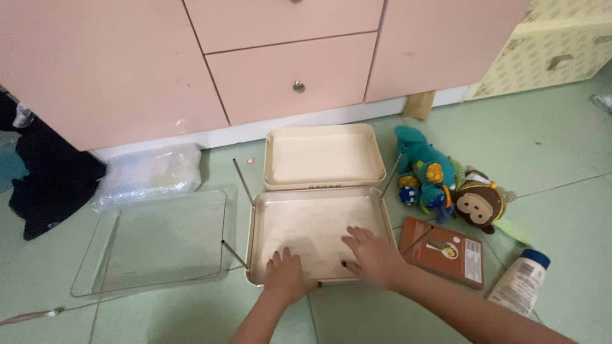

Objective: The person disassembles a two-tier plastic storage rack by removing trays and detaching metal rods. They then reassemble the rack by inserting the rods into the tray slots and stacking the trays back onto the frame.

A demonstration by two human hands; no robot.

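Observation:
A cream rectangular tray [280, 213] lies on the green floor in front of me. My left hand [285, 275] rests on its near edge, fingers curled over the rim. My right hand [373, 255] lies flat inside the tray at its near right corner, fingers spread. A second, deeper cream tray [275, 153] sits just beyond the first, against the pink cabinet. Thin metal rods [242, 180] stick out beside the trays.
A clear plastic lid [156, 242] lies to the left, with a crumpled plastic bag [150, 172] behind it. To the right are a teal plush toy [422, 167], a brown monkey plush [478, 204], a brown box [446, 251] and a white bottle [519, 283]. Dark cloth [44, 178] lies far left.

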